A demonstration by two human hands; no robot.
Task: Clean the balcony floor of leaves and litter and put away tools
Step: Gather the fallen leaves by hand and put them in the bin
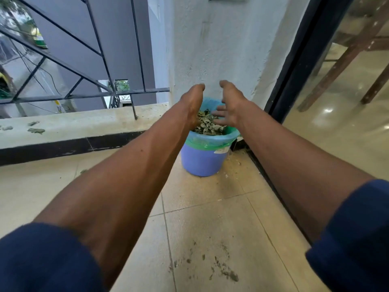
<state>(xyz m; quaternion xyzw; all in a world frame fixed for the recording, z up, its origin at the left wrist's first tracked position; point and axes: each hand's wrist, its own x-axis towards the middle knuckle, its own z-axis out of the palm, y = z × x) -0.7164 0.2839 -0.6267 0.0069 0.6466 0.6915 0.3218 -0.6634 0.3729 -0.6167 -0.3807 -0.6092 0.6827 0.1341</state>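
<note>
Sleeves, dark blue, 2 of them, pushed up: left sleeve and right sleeve fill the bottom corners. Both bare forearms reach forward over the tiled floor.

Left hand: seen edge-on, thumb up, fingers straight and together, pointing down. Its tips are lost against the leaves; contact cannot be told.

Right hand: palm facing the left hand, fingers spread and relaxed, holding nothing, just above the leaves. The 2 hands are apart, with a gap between them.

Leaves: dry, heaped to the rim inside a blue bucket. The bucket has a blue-green liner bag folded over its rim. It stands in the corner, close to the white wall and beside the black door frame. The hands and left forearm hide part of its rim.

Around:
- Dirt smear on the tiles nearest the camera.
- Dust and crumbs at the bucket's right, by the door track.
- 1 small leaf scrap on the floor, left.
- Low ledge with grey cement blobs, and a black metal railing above it.
- Glass door on the right, with wooden legs behind it.
</note>
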